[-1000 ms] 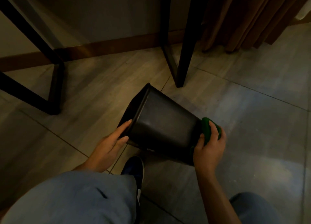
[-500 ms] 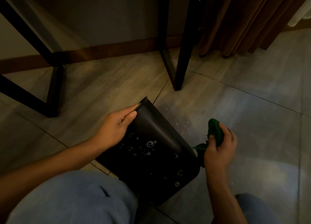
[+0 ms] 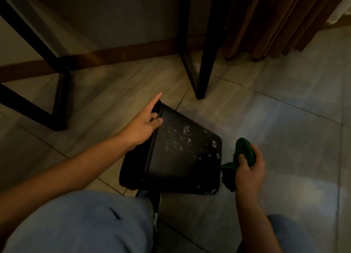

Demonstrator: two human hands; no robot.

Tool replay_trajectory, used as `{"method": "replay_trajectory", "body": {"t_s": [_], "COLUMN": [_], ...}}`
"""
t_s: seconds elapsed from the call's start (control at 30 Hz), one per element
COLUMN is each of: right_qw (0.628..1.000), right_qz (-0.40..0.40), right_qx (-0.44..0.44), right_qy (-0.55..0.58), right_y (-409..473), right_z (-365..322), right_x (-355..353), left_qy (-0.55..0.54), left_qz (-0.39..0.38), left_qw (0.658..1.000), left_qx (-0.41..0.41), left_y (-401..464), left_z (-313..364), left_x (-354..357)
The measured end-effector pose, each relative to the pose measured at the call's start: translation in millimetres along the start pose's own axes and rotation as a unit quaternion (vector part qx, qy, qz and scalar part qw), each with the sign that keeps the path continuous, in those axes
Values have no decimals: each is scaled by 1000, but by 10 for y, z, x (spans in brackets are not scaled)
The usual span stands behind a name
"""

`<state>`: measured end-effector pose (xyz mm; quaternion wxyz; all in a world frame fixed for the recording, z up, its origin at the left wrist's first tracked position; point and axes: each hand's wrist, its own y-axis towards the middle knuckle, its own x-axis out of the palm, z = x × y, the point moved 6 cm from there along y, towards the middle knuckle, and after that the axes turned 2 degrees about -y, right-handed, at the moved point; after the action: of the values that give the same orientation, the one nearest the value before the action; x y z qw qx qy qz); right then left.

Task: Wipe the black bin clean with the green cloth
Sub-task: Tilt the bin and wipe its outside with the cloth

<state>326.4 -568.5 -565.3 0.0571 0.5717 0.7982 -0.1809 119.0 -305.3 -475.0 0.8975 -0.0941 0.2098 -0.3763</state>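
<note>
The bin (image 3: 182, 155) lies tipped on its side on the floor (image 3: 275, 119), between the hands. The left hand (image 3: 144, 125) holds its rim at the upper left corner, index finger straight, the others curled over the edge. The right hand (image 3: 248, 169), just right of the bin's base, grips the bunched cloth (image 3: 244, 152). Pale specks and small marks dot the bin's upturned face; none is legible.

black table legs (image 3: 206, 43), brown curtain (image 3: 275, 18), tiled floor (image 3: 275, 119)
</note>
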Motion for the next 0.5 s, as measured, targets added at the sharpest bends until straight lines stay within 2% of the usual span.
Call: {"method": "replay_trajectory", "body": {"t_s": [0.23,0.37,0.5], "right_qw": [991,981,980], "right_qz": [1,-5,-14], "right_qx": [115,165,171], "right_qy": [73,103,98], "right_y": [13,-47,-34], "right_z": [228,352,349], "right_x": [96,154,175], "left_qy": [-205,-237,-207], "left_qz": [-29,-53,-36], "left_qw": [978,970,978], "left_qx": [-13,-4,-8], "left_y": [-238,-281,-168], "left_z": [-261,-339,-298], "left_x": [98,155,114]}}
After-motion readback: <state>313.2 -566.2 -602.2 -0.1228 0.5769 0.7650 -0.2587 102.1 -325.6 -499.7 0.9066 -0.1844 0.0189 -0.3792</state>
